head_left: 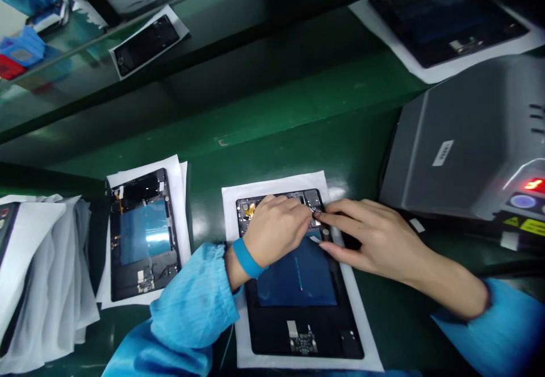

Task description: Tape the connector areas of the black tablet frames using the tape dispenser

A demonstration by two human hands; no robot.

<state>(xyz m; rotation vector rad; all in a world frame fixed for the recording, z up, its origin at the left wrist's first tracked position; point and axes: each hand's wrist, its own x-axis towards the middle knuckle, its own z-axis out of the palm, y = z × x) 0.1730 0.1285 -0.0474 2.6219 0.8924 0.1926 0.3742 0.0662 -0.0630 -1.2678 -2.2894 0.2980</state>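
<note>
Left grip (276,228) — I curl it over the open tablet (293,292); whether it pinches anything, I cannot tell. Right grip (378,241) — thumb and fingers spread near the tablet's right edge.

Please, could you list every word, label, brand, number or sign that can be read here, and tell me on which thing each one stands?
No word, brand or number is readable with certainty.
Grey machine, white label: too blurred.
Grey machine, red display: lit, too blurred.
Grey machine, triangular warning sign: inner symbol too small.
Yellow label beside that sign: too blurred.
Central opened tablet: nothing legible.
</note>
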